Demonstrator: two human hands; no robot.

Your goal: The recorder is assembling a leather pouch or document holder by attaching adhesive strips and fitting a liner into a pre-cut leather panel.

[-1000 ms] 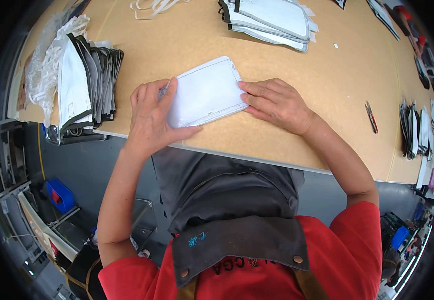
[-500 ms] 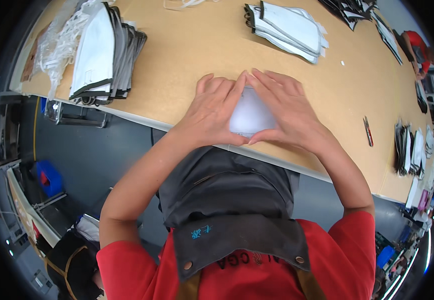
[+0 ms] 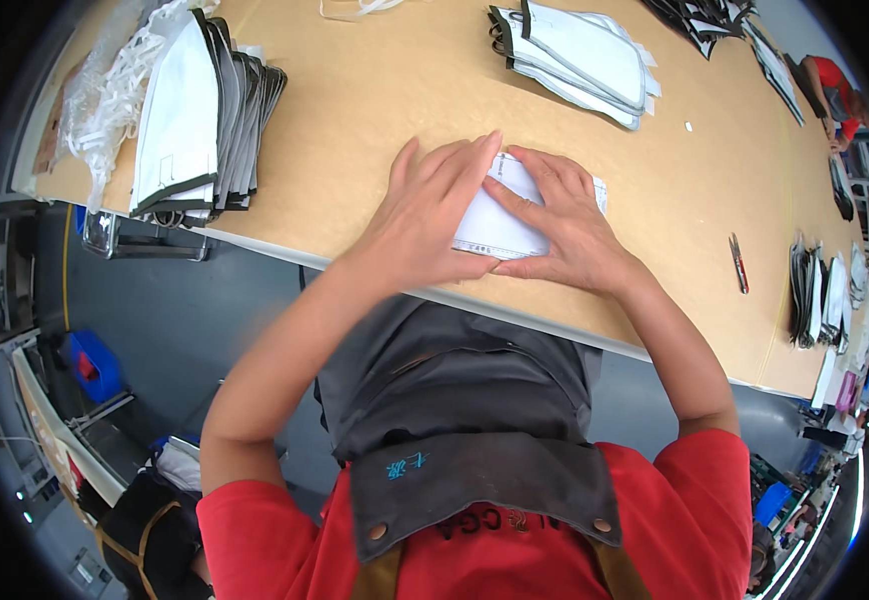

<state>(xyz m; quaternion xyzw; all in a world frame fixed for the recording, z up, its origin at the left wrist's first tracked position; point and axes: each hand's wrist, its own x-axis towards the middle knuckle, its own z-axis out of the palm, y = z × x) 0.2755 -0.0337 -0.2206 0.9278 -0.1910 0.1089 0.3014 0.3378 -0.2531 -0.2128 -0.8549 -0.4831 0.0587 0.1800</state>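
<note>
Near the table's front edge lies a small stack of white printed paper sheets (image 3: 503,222), between my two hands. My left hand (image 3: 417,222) cups its left side, fingers stretched along that edge and thumb at the near edge. My right hand (image 3: 577,232) grips the right side, one finger lying across the top sheet and the thumb low at the near edge. A corner of the paper sticks out beyond the right fingers. The thumbs nearly meet at the near edge. How many sheets there are is hidden.
On the tan table (image 3: 355,110), a pile of white dark-edged fabric pieces (image 3: 180,125) stands left beside tangled white strips (image 3: 120,120). Another such pile (image 3: 585,60) lies at the far side. A red-handled slim tool (image 3: 739,265) and more pieces (image 3: 817,300) lie right.
The right hand has shifted, its finger now across the paper, and a corner shows on its right side. The sheets have turned slightly between my hands. My left hand stays along the left side.
</note>
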